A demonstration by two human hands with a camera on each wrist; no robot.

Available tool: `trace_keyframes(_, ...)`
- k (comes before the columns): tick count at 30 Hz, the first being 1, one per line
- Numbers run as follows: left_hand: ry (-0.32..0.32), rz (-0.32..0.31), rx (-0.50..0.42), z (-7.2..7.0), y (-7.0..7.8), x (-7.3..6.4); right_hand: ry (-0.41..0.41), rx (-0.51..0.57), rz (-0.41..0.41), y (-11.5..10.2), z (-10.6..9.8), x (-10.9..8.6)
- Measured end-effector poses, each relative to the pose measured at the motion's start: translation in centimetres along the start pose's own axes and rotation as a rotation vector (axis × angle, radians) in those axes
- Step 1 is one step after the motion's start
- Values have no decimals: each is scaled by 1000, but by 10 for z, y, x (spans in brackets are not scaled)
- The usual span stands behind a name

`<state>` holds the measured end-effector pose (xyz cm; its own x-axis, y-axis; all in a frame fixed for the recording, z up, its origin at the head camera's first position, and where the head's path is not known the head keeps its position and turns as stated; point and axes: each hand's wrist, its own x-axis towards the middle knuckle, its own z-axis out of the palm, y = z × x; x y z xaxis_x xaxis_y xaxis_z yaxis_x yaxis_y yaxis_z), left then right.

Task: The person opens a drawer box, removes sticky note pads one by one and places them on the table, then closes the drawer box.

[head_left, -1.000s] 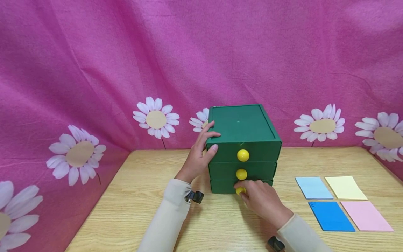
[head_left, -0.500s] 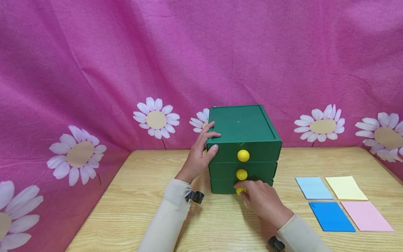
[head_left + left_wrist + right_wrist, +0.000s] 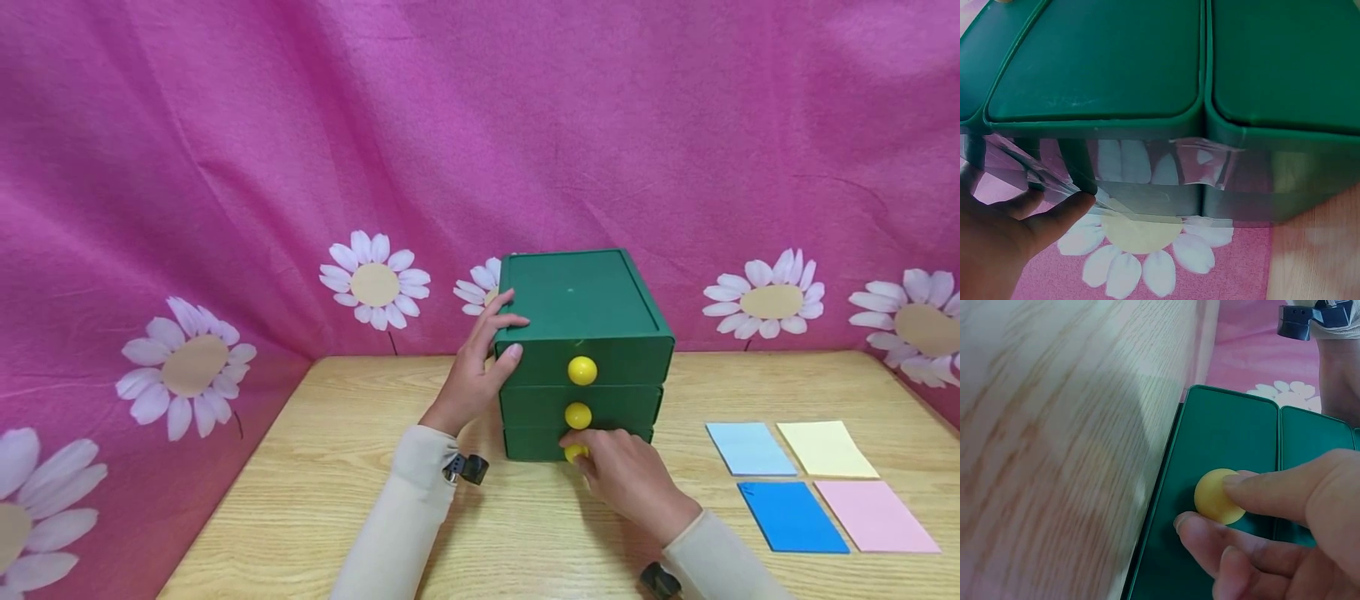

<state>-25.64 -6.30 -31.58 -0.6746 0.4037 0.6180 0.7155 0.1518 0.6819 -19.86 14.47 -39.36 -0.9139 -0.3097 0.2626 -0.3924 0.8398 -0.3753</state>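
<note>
A green drawer cabinet [image 3: 585, 292] stands on the wooden table, its three drawers stacked and each fitted with a round yellow knob. My left hand [image 3: 474, 367] rests against the cabinet's upper left front corner, fingers spread over the top edge and thumb at the front. In the left wrist view its fingers [image 3: 1063, 215] lie extended along the clear-taped side. Low at the front, my right hand [image 3: 626, 475] pinches the bottom drawer's knob [image 3: 1216, 497] between thumb and fingers. All three drawers sit pushed in.
To the right lie four-cornered sticky note pads: light blue [image 3: 750, 448], pale yellow [image 3: 827, 448], bright blue [image 3: 793, 517] and pink [image 3: 876, 517]. A pink cloth [image 3: 570, 125] with white daisies hangs behind the table and along its left side.
</note>
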Motion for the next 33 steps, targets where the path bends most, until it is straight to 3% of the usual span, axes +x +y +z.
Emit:
trace_keyframes(22,10,-12,4,0,1,0,15,-11,6,2,-1,0)
trace_keyframes(33,9,-11,-5,1,2,-1,45,-76,-29,-5,6,-1)
